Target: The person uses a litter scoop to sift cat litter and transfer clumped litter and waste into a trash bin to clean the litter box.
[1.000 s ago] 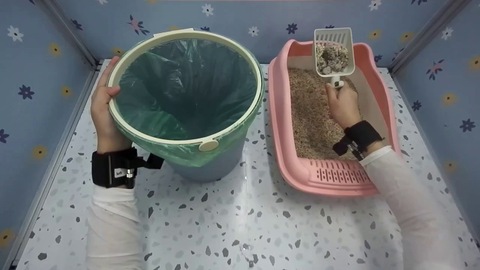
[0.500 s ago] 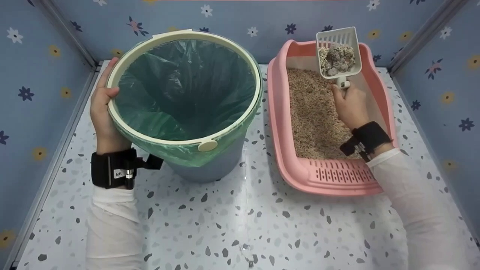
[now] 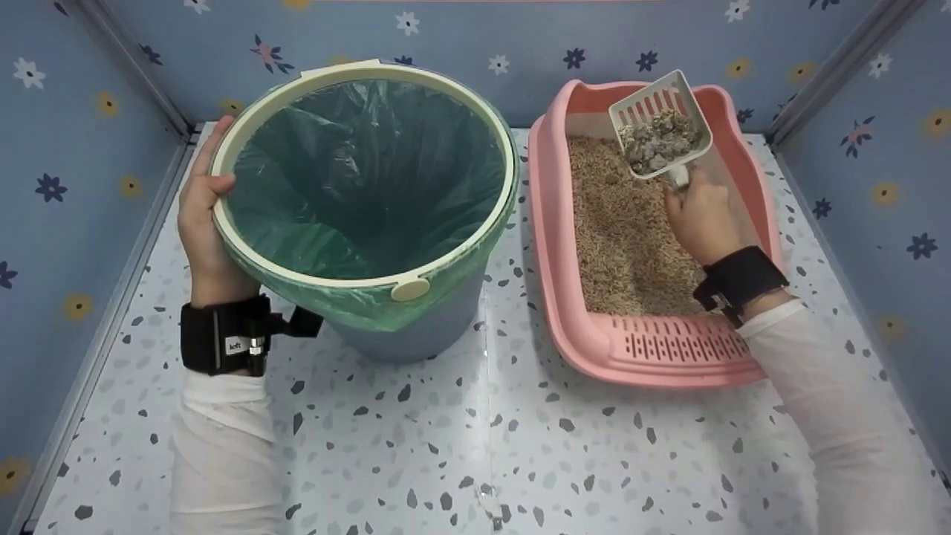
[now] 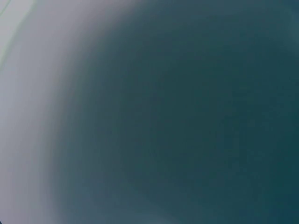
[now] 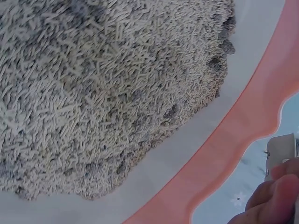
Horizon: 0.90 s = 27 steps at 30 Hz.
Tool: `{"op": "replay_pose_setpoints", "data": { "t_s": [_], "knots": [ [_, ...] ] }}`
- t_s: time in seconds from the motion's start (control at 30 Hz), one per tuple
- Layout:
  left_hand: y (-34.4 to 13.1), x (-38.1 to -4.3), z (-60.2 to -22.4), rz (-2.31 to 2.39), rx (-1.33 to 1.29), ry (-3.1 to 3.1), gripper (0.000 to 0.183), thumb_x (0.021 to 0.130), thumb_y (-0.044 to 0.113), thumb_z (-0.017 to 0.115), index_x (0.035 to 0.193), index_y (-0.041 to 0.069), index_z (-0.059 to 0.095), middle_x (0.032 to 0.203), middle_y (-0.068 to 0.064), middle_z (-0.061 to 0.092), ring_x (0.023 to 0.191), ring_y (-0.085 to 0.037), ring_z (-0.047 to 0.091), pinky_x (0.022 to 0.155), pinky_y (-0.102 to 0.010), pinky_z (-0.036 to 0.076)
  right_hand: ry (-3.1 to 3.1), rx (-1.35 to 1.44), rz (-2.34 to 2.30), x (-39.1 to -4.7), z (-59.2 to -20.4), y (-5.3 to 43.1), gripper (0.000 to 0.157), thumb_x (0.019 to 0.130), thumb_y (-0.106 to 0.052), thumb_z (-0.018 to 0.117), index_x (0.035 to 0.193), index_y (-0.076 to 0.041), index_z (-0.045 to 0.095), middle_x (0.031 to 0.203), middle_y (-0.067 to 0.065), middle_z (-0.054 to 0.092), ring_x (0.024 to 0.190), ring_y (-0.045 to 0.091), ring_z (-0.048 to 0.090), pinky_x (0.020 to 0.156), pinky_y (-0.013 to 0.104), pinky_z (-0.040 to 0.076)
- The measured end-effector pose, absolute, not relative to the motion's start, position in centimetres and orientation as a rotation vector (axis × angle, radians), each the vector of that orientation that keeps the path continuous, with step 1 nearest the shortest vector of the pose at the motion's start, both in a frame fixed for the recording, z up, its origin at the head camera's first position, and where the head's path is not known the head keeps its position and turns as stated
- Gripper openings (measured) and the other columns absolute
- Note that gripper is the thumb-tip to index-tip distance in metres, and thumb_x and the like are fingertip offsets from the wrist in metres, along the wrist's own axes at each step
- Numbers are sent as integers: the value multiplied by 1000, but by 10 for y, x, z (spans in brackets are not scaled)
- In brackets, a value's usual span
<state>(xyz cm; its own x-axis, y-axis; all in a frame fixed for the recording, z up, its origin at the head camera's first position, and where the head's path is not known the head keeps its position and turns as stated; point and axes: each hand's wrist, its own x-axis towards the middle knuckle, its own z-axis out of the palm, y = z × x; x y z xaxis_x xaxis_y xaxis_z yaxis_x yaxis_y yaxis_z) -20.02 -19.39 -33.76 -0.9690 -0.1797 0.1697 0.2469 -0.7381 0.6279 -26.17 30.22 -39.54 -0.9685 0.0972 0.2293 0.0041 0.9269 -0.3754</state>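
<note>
In the head view my right hand [image 3: 709, 215] grips the short handle of a white slotted litter scoop [image 3: 704, 141]. Grey clumps and loose litter [image 3: 660, 141] lie in the scoop, which is tilted above the far part of a pink litter box [image 3: 551, 223]. Pellet litter [image 3: 617, 230] covers the box floor. My left hand [image 3: 204, 223] holds the left rim of a trash bin [image 3: 416, 338], thumb over the edge and fingers along the outside. A green bag [image 3: 312, 223] lines the bin. The right wrist view shows curled fingers [image 5: 271, 200] at the scoop's handle end; the left wrist view is a dark blur.
The bin and litter box stand side by side on a speckled floor [image 3: 416, 461], a narrow gap between them. Blue flowered panels [image 3: 461, 37] enclose the left, back and right. A perforated step [image 3: 680, 348] forms the box's near end.
My right hand has shifted slightly right and nearer. The scoop has turned and tilted, its far end swinging from right to left and lower, with the clumps still in it. My left hand stays on the bin.
</note>
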Motion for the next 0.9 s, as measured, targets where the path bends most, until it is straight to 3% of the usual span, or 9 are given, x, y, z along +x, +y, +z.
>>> {"op": "replay_pose_setpoints", "data": {
  "t_s": [0.13, 0.47, 0.73, 0.9],
  "knots": [
    [-194, -200, -338, -2717, -144, -1027, 58, 89, -4, 18, 141, 7, 42, 147, -9, 38, 136, -23, 35, 112, -39, 22, -2856, -81, 520, -259, -396, 304, 38, 97, -30, 42, 102, 7, 51, 75, 17, 51, 62, 34, 51, 54, 45, 42],
    [-193, -199, -337, -2721, -124, -1018, 58, 90, -4, 17, 140, 7, 44, 146, -9, 40, 136, -23, 35, 110, -39, 24, -2977, -103, 700, -258, -395, 304, 45, 97, -35, 44, 110, 7, 50, 69, 8, 47, 46, 16, 45, 46, 30, 37],
    [-193, -199, -337, -2716, -128, -1023, 58, 89, -4, 18, 140, 7, 44, 146, -9, 40, 136, -24, 35, 110, -40, 24, -3025, -252, 1577, -259, -388, 308, 38, 97, -40, 43, 107, -4, 51, 45, -8, 35, 32, 7, 33, 34, 25, 32],
    [-193, -199, -337, -2719, -133, -1012, 58, 89, -4, 19, 140, 7, 44, 146, -9, 40, 136, -23, 34, 111, -39, 23, -2932, -344, 1964, -260, -384, 310, 28, 99, -35, 45, 102, -7, 48, 48, -7, 36, 34, 6, 33, 36, 21, 32]
  ]
}}
